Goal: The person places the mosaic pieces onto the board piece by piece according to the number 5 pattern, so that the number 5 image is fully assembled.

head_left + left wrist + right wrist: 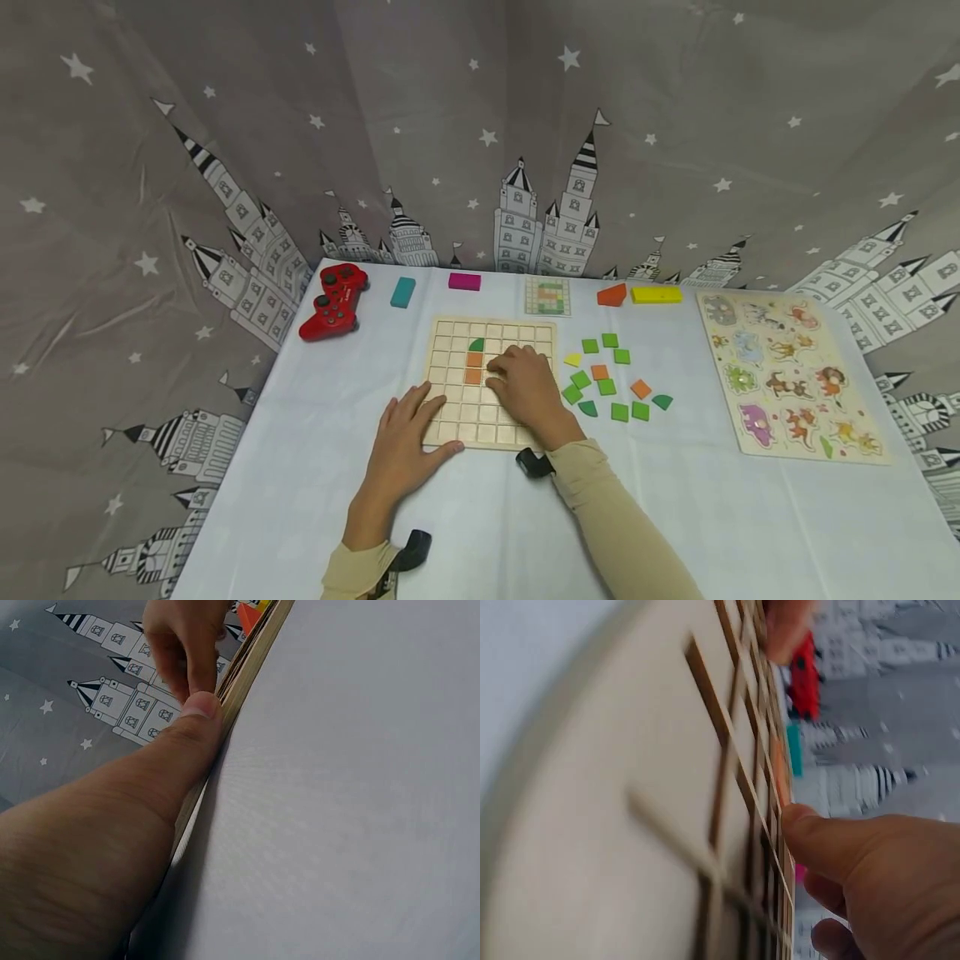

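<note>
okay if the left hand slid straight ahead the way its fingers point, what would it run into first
Probably the right hand. The left hand lies flat on the near-left corner of the wooden grid board, fingers pointing up and right across empty squares, though the orange tiles lie close to that line.

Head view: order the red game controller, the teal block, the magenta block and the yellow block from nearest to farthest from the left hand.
From the left hand, at the grid board's near left corner:
1. Red game controller, far left of the table.
2. Teal block, just right of the controller; close to the controller's distance, so this ranking is tentative.
3. Magenta block, at the far edge.
4. Yellow block, far right of the back row.
</note>
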A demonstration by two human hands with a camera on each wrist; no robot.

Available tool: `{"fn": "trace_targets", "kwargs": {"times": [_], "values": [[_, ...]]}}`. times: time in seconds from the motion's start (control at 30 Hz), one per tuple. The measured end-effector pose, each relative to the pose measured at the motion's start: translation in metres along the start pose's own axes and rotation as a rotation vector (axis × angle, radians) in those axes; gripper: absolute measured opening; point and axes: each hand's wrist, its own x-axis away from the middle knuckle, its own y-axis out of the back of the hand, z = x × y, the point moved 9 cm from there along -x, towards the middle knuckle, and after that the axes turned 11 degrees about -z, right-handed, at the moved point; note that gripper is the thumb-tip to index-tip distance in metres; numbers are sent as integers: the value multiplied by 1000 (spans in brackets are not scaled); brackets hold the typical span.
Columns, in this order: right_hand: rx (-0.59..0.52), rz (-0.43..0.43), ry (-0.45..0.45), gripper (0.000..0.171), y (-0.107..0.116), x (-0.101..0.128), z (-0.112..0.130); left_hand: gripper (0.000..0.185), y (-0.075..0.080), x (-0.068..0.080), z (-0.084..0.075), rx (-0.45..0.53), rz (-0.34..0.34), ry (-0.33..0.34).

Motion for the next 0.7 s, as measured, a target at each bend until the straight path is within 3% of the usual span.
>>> {"fn": "trace_targets", "kwargs": {"times": [0.1,0.23,0.43,0.6,0.7], "values": [[-71,-29,-88,27,16,7,-23,80,0,0,0,2,-3,-1],[-141,-115,-221,29,42,29,-71,80,-1,1,-1,8,-4,-2],[-110,-219,-405,33,83,68,-150,80,-1,-1,-2,-1,-14,-10],[-72,-185,-515,37,103,91,-190,81,-1,0,0,-8,-5,7],[-44,-144,-515,36,103,94,-198,81,-3,0,1,-5,1,9]]}}
